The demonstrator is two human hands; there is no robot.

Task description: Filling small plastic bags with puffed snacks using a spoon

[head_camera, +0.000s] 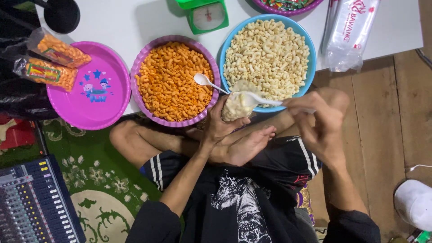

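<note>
- left hand (220, 126): grip closed around a small clear bag (236, 105) of pale macaroni, held over the near rim of the blue bowl (310, 67)
- right hand (321, 121): grip pinched on a white spoon (261, 98), its tip at the bag's mouth
- second spoon (204, 81) lies in the purple bowl (139, 67) of orange macaroni, beside the blue one
- pink tray (90, 103) with two filled packs (51, 60) sits left on the desk (130, 22); green scale (208, 17) behind
- risk: bag mouth looks narrow and floppy (only one hand holds it), so a loaded spoon could spill pieces onto the lap or floor
- risk: bag hangs at the bowl's edge; a slack grip would likely drop it
</note>
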